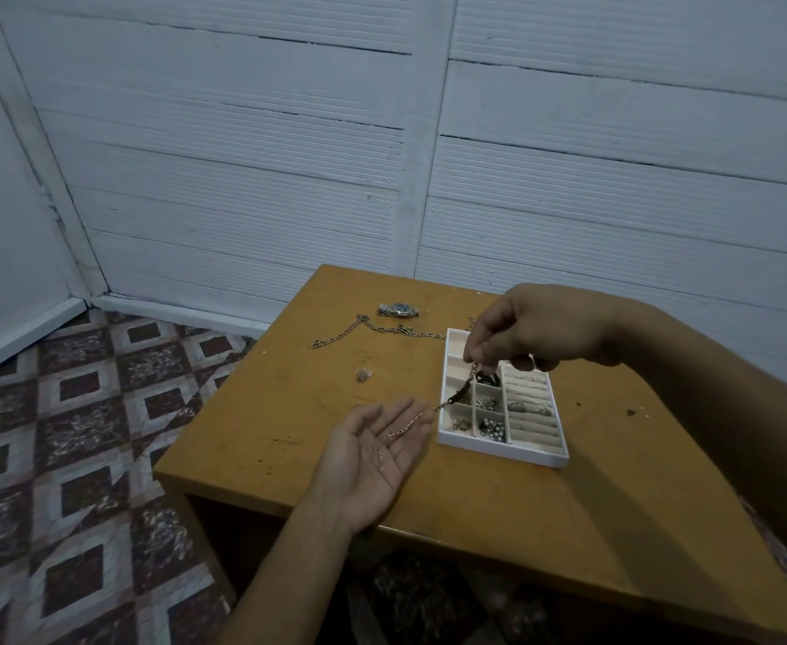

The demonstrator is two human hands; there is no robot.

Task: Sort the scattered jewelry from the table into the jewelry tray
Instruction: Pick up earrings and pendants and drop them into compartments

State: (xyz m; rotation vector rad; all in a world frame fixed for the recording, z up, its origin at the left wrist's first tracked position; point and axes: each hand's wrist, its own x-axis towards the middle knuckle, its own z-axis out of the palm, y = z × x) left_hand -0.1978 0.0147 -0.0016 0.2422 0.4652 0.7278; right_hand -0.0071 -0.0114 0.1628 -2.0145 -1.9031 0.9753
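While the right hand (536, 328) pinches the upper end of a thin chain (403, 430) between thumb and fingertips above the white jewelry tray (498, 451), the left hand (373, 453) lies palm up just left of the tray, fingers straight, the chain's lower end draped across it. The tray sits on the wooden table (289, 412), with small pieces in several compartments. Farther back lie a wristwatch (398, 310), a heavy link chain (359, 329) and a small metal cluster (363, 375).
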